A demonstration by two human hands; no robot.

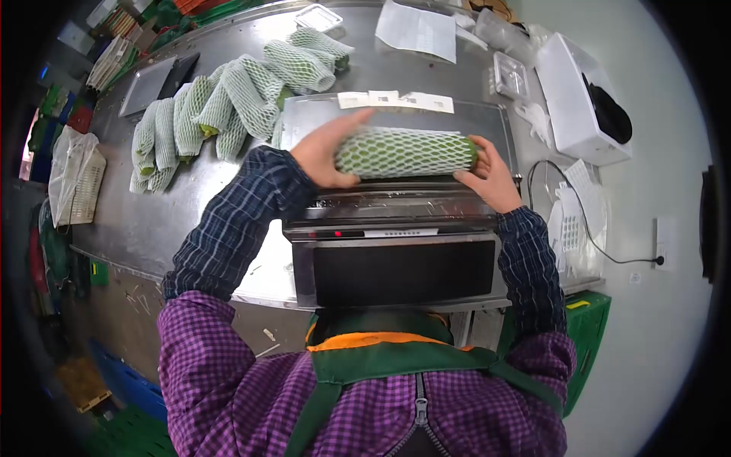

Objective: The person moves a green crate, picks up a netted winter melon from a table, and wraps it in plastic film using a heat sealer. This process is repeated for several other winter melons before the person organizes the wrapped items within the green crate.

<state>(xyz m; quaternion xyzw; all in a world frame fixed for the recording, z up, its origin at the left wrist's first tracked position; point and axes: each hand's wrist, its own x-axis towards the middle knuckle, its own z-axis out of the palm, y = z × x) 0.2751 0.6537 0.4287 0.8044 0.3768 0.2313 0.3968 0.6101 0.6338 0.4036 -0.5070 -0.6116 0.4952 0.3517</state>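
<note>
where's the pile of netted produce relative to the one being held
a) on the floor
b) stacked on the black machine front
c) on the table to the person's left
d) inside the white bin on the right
c: the pile lies on the steel table off to the left, while both the left hand and right hand grip one netted piece over the machine.

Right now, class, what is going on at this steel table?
A person holds a green vegetable in white foam netting by both ends, left hand and right hand, over the plate of a wrapping machine. More netted vegetables lie piled on the metal table to the left.
</note>
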